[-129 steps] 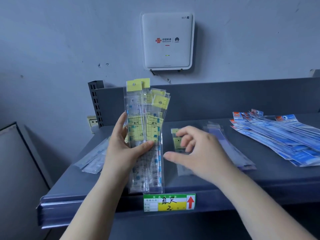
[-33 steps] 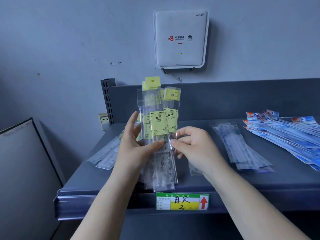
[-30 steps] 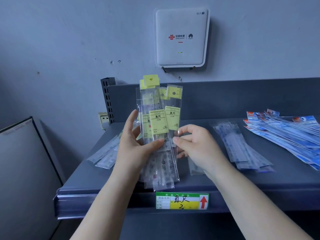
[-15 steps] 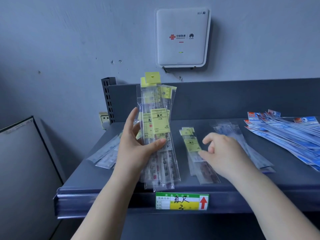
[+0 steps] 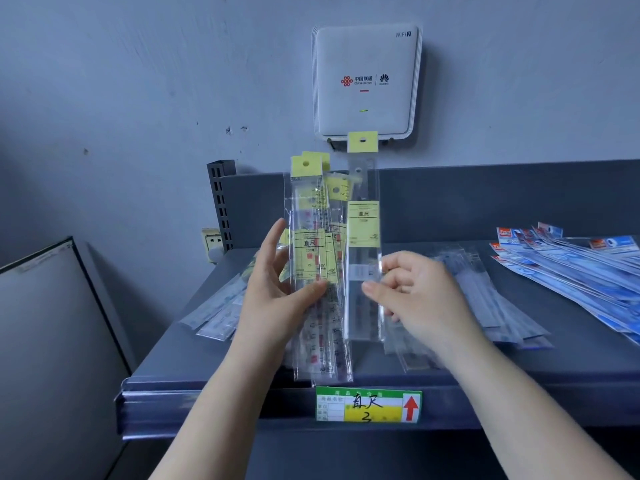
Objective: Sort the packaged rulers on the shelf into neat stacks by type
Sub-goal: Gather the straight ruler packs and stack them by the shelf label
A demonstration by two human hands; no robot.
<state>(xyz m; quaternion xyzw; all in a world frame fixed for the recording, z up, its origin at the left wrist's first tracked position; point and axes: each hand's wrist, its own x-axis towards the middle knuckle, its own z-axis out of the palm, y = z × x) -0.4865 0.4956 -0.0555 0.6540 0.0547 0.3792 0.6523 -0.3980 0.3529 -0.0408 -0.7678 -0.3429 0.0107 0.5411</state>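
Slippage risk, centre frame.
Left hand (image 5: 277, 292) fingers clamp a fanned bundle of clear yellow-labelled ruler packets (image 5: 317, 271); right hand (image 5: 412, 292) pinches one slick matching packet (image 5: 363, 244).

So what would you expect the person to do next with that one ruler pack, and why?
Probably slide the single ruler pack leftward onto the bundle of yellow-labelled packs. The right hand pinches it upright just beside the bundle, which the left hand grips. Both carry the same yellow label, so they appear to be one type.
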